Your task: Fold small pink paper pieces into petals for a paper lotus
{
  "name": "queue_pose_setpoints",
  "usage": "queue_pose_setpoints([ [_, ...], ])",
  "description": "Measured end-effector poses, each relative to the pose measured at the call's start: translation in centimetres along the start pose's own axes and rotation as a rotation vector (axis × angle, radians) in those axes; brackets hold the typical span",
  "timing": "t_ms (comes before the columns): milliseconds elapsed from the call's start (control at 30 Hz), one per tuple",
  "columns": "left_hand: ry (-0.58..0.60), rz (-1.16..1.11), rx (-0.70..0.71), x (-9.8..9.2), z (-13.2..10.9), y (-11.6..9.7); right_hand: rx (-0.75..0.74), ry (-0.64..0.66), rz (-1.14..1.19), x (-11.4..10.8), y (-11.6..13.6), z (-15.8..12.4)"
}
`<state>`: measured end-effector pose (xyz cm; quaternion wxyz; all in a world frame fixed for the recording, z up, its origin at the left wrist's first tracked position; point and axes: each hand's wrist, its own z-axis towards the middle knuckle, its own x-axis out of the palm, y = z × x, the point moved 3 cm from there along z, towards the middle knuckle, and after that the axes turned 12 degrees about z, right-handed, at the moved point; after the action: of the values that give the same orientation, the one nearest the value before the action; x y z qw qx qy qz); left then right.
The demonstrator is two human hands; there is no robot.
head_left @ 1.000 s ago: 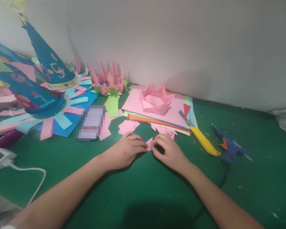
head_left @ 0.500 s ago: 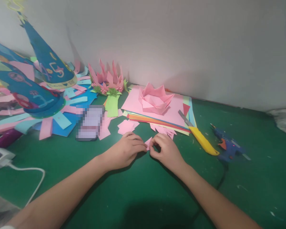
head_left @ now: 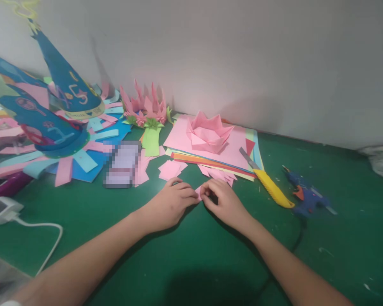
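Between my two hands is a small piece of pink paper (head_left: 198, 192), mostly covered by my fingers. My left hand (head_left: 174, 202) is closed, its fingertips on the paper's left side. On the other side, my right hand (head_left: 223, 199) pinches the paper between thumb and forefinger. Just beyond my left hand lies a pile of pink paper pieces (head_left: 171, 169). More pink pieces (head_left: 218, 174) lie in a scattered heap beyond my right hand.
Behind, a folded pink paper flower (head_left: 209, 134) sits on stacked coloured sheets (head_left: 175, 135). To the right are a yellow utility knife (head_left: 274, 190), blade out, and a blue glue gun (head_left: 309, 197). Leftward lie a phone (head_left: 123, 163), a pink paper crown (head_left: 145, 106) and blue cone hats (head_left: 67, 76).
Both hands stay together at the pink paper, with only slight finger movement. The whole view has shifted a little; nothing else visibly moves.
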<state>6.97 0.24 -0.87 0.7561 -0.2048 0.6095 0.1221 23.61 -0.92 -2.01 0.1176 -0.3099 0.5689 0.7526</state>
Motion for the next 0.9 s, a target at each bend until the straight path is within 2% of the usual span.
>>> queue_pose_setpoints([
  [167,0.002,-0.014,-0.012,-0.08,0.13,-0.13,0.010,0.024,0.052,-0.04,-0.09,-0.07],
  [333,0.001,-0.049,-0.028,0.02,0.04,-0.01,-0.023,-0.090,0.069,-0.44,-0.33,-0.58],
  [433,-0.013,-0.056,-0.030,-0.05,-0.03,0.03,-0.059,-0.113,0.020,-0.49,-0.36,-0.79],
  [700,-0.006,-0.029,0.014,-0.06,-0.17,0.13,0.002,-0.091,0.054,-0.50,-0.58,-0.40],
  [900,-0.006,0.002,-0.011,0.07,-0.18,-0.04,0.000,-0.074,0.053,-0.52,-0.52,-0.35],
])
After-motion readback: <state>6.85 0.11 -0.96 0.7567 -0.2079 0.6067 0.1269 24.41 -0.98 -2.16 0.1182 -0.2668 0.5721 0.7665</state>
